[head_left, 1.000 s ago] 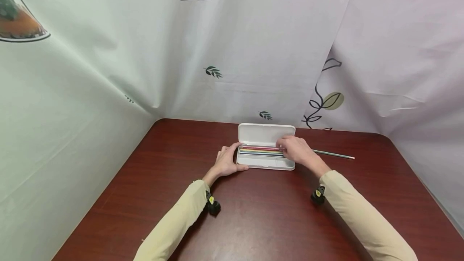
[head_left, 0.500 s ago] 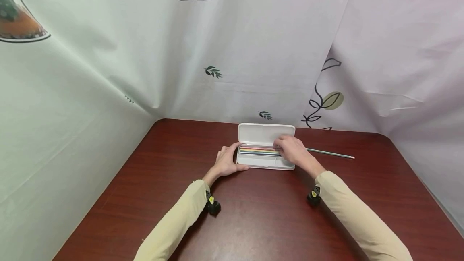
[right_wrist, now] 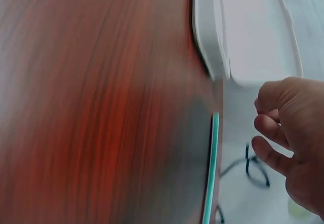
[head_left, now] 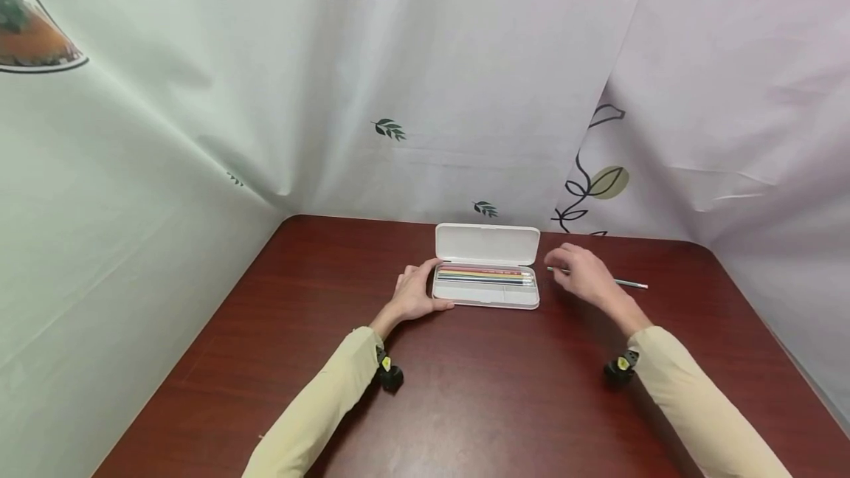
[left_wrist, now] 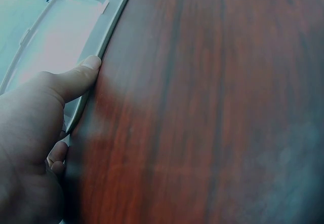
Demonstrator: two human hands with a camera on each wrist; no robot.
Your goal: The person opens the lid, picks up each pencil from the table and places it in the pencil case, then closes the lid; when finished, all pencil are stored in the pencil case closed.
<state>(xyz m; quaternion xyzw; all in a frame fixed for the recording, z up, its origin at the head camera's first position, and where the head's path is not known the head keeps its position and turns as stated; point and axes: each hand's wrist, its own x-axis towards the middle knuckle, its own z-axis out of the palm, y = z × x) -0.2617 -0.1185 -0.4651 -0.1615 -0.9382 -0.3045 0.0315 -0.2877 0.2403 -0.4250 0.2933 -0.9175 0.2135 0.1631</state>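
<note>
A white pencil case (head_left: 471,293) lies with its lid (head_left: 488,244) raised at the back of the table. Several coloured pencils (head_left: 481,275) lie side by side in it. My left hand (head_left: 415,296) grips the case's left end, thumb along the front edge and fingers behind. To the right of the case, my right hand (head_left: 587,276) hovers over a green pencil (head_left: 631,285) on the table. Its fingers are loosely bent and hold nothing; the right wrist view shows them apart from the green pencil (right_wrist: 211,171). Part of that pencil is hidden under the hand in the head view.
The dark red wooden table (head_left: 491,389) has a rounded back edge. White patterned cloth (head_left: 451,94) hangs behind it and on both sides. A small black wrist camera (head_left: 392,378) sits on the left wrist, another (head_left: 619,369) on the right.
My right hand has left the pencils in the case and moved right, over the green pencil on the table. My left hand stays on the case's left end.
</note>
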